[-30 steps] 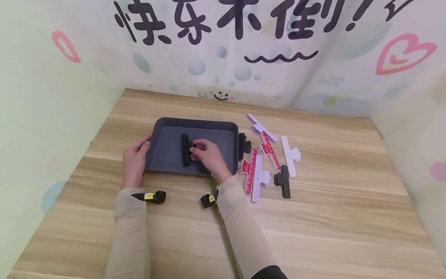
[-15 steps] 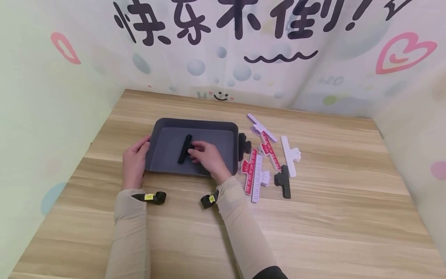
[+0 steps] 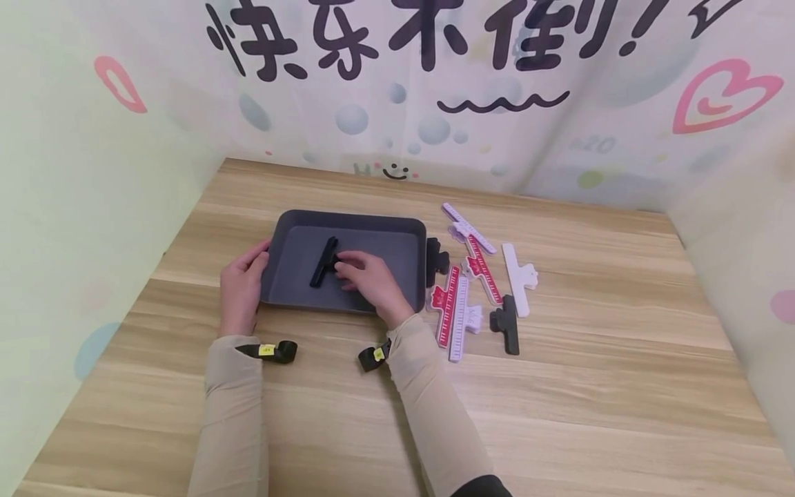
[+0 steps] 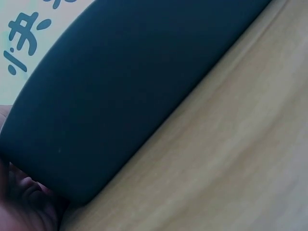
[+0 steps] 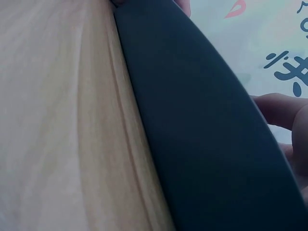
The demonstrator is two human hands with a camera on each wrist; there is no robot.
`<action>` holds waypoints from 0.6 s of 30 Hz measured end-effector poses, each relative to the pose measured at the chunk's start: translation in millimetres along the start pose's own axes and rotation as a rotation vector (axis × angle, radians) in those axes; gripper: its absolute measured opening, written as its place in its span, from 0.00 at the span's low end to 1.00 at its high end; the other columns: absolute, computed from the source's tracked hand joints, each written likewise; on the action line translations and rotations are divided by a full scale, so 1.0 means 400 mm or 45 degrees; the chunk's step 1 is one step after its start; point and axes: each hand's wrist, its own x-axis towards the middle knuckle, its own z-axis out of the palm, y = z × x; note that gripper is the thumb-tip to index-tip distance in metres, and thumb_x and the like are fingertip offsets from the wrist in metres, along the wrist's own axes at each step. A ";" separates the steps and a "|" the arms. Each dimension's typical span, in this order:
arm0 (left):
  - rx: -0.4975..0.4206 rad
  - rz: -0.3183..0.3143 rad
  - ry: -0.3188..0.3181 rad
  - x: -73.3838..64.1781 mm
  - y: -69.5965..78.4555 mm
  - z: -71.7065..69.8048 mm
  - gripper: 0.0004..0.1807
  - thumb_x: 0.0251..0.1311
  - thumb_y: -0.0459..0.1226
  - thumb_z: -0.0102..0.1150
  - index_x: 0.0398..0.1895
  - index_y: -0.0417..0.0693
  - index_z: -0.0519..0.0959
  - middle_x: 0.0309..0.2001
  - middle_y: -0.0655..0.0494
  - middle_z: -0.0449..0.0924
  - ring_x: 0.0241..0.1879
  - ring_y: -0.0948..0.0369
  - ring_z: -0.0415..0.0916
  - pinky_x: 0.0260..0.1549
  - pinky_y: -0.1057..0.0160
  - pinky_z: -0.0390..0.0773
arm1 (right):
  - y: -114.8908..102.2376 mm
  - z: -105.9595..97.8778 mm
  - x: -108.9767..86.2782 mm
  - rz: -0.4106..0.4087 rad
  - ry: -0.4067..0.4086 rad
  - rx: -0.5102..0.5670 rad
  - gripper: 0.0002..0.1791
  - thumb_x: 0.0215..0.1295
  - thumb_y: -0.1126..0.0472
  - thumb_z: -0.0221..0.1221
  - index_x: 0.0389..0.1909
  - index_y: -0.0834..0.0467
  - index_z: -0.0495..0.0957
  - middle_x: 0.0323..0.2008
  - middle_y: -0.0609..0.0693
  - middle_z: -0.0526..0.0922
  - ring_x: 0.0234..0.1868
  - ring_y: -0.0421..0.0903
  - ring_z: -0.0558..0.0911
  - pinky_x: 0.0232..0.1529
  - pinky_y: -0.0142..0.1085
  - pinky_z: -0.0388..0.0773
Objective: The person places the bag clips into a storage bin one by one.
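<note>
Loose clips spread over the table on the right of my tray. Nearest the back edge lies a slanted purple clip, its grip meeting the top end of a red clip. A white clip is farthest toward the right edge, with a second black clip just in front of it. A lower red clip and a lower purple clip lie side by side off the tray's front right corner. A third black clip sits against or just beside the tray's right wall; I can't tell if they touch. In both wrist views the tray's dark wall stands in the way, hiding its inside.

The tray holds one black clip, left of its middle and tilted, its top end toward the back wall. My right hand reaches over the front right corner, thumb and forefinger nearly closed, pinching that clip's grip. My left hand touches the tray's left wall; whether it grips or merely presses, I can't tell.
</note>
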 end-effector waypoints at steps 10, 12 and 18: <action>-0.009 -0.011 0.004 0.000 0.001 0.003 0.20 0.59 0.48 0.52 0.53 0.54 0.75 0.56 0.59 0.71 0.57 0.67 0.63 0.57 0.66 0.60 | -0.001 0.000 0.000 0.012 -0.045 -0.021 0.20 0.62 0.54 0.55 0.54 0.55 0.73 0.47 0.47 0.78 0.38 0.45 0.80 0.38 0.35 0.77; -0.017 -0.014 0.001 -0.001 0.001 0.003 0.19 0.59 0.47 0.52 0.53 0.54 0.75 0.56 0.59 0.71 0.57 0.67 0.63 0.57 0.66 0.59 | -0.002 -0.002 0.000 0.023 -0.057 -0.050 0.20 0.61 0.53 0.55 0.54 0.53 0.72 0.49 0.47 0.77 0.36 0.46 0.81 0.39 0.35 0.76; -0.028 -0.022 -0.004 0.000 -0.001 0.003 0.19 0.58 0.48 0.53 0.53 0.56 0.76 0.55 0.59 0.71 0.57 0.66 0.63 0.57 0.65 0.59 | -0.013 -0.008 -0.006 0.030 -0.084 -0.045 0.21 0.62 0.54 0.54 0.56 0.55 0.71 0.53 0.51 0.73 0.37 0.52 0.81 0.43 0.40 0.75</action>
